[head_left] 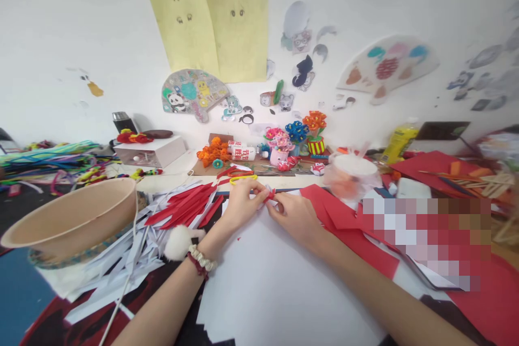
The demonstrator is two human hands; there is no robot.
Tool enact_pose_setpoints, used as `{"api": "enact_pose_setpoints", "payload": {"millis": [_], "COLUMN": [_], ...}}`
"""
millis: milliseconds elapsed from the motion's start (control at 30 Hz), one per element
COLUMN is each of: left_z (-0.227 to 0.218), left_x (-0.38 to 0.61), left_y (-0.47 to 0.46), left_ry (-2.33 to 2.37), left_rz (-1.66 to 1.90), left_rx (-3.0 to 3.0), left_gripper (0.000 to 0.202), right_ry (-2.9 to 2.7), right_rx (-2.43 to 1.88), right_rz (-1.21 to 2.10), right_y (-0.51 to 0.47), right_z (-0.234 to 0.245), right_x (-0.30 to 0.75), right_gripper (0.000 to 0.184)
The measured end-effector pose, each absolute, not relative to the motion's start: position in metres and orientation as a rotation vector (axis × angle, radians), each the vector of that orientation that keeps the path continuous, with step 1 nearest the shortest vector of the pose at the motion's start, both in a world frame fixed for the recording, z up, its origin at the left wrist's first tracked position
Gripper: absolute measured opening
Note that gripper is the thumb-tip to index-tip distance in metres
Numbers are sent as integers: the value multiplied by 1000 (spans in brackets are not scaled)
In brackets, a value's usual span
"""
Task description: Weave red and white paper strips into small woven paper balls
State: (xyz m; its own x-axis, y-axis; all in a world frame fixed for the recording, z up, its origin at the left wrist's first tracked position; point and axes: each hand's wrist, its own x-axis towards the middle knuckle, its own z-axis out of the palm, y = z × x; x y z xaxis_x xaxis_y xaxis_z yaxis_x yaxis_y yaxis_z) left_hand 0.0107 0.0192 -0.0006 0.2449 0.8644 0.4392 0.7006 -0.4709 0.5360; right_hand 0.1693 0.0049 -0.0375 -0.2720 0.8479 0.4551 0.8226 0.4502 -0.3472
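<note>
Over the far part of a stack of white paper [275, 275], both hands meet at a small folded piece of red paper [271, 194]. My left hand [245, 203] pinches it between thumb and fingertips. From the other side, the closed fingers of my right hand [295, 216] grip it too. The fingers hide most of its shape. Just beyond my left hand lie yellow-handled scissors [243, 177]. Red paper strips [184, 205] are heaped to the left of that hand, and white paper strips [117, 259] lie nearer. Red paper sheets [344, 227] spread beside my right hand.
A beige basin [77, 216] stands at the left, with a white cord [125, 286] hanging over its rim. Pipe-cleaner flowers [298, 132] line the back near the wall. A plastic-wrapped cup [352, 173] and a yellow bottle [399, 143] stand at the right.
</note>
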Motion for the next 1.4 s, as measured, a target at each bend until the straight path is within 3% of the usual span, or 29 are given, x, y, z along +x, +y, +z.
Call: {"api": "enact_pose_setpoints", "payload": {"millis": [133,767,1400], "left_z": [1,4,4], "left_x": [14,7,22], "left_y": [12,5,1], "left_ry": [1496,1547,1750], "left_rz": [1048,864,927], "left_rx": [2324,2571,2427], "left_gripper": [14,12,16], "right_ry": [-2182,-2283,-2370], "right_rx": [-1353,-1177,-1129], "right_rz": [-15,-210,-245], "right_y": [6,6,6], "right_z": [-41,-46,-46], "right_x": [170,171,168], "right_gripper": [26,24,26]}}
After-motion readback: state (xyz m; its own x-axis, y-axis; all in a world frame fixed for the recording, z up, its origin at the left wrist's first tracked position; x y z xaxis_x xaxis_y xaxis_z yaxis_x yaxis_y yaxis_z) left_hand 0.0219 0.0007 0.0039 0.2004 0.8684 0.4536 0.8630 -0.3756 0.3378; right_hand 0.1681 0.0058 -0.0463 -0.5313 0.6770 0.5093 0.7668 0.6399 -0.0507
